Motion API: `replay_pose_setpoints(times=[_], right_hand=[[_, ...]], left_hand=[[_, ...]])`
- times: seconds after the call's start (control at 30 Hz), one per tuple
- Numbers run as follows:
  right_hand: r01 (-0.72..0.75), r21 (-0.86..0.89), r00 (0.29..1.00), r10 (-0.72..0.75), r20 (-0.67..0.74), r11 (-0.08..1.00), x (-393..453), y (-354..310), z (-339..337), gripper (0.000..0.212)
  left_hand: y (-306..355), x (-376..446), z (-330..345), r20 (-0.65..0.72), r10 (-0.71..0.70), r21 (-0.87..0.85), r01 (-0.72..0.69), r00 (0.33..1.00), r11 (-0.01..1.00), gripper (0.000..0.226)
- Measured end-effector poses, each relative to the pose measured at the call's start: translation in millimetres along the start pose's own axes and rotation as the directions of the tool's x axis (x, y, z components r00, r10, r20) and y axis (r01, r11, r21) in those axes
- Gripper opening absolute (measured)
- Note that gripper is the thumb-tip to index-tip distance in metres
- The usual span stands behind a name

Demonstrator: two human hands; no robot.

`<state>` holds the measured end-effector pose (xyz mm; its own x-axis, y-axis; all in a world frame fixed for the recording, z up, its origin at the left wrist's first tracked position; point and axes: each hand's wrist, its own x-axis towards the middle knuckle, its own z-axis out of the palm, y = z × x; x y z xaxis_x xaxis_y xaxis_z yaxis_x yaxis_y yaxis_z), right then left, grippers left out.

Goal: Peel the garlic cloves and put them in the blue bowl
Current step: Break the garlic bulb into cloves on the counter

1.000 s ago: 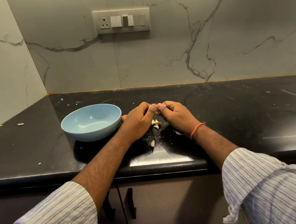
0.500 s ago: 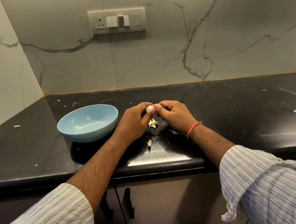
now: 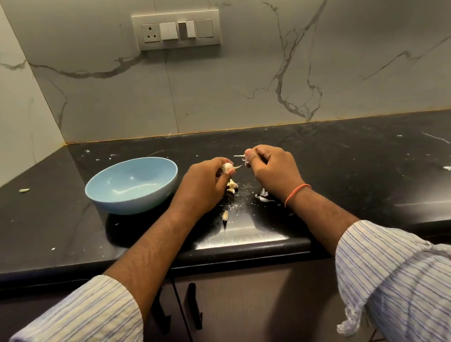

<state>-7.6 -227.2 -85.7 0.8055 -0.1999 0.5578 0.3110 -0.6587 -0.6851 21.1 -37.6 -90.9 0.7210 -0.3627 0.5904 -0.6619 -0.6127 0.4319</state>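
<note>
We see one blue bowl [image 3: 132,184] on the bench [image 3: 358,185]; our left hand [image 3: 206,186] pinches one garlic clove [image 3: 228,167], our right hand [image 3: 270,166] pinches one peel strip [image 3: 240,156]; about three loose cloves [image 3: 231,186] lie between.

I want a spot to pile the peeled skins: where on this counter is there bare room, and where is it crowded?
Bare patches: the wide stretch of black counter right of the right hand, bar a few flecks, and the strip between the blue bowl and the left wall. Crowded: between the left hand and the right, where loose cloves and skins lie.

Clove [image 3: 228,167] in left hand [image 3: 205,186], bowl [image 3: 132,184] empty
</note>
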Motion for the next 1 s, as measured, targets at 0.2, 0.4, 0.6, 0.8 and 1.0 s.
replay_pose_setpoints(times=[0.2, 0.4, 0.6, 0.8, 1.0], right_hand=[[-0.070, 0.111, 0.997, 0.067, 0.034, 0.991, 1.4, 2.8, 4.2, 0.012], [-0.161, 0.230, 0.985, 0.141, 0.102, 0.960, 7.2, 13.0, 6.6, 0.010], [-0.114, 0.081, 0.988, 0.105, 0.114, 0.990, 41.5, 3.5, 18.1, 0.013], [-0.080, -0.170, 0.965, 0.119, 0.235, 0.982, 70.9, -2.3, 38.4, 0.017], [-0.023, -0.161, 0.991, 0.044, 0.127, 0.987, 63.1, 6.8, 19.7, 0.023]], left_hand=[[-6.5, 1.3, -2.6, 0.016, -0.032, -0.131, 0.034, 0.999, 0.991, 0.030], [-11.1, 6.3, -1.3, 0.090, -0.090, -0.217, 0.108, 0.992, 0.970, 0.039], [-15.1, 9.0, 1.7, 0.109, -0.141, -0.260, 0.165, 0.984, 0.951, 0.046], [-16.2, 8.5, 0.7, 0.051, -0.195, -0.293, 0.201, 0.979, 0.935, 0.022], [-17.2, 10.2, -1.2, 0.078, -0.177, -0.263, 0.192, 0.981, 0.946, 0.027]])
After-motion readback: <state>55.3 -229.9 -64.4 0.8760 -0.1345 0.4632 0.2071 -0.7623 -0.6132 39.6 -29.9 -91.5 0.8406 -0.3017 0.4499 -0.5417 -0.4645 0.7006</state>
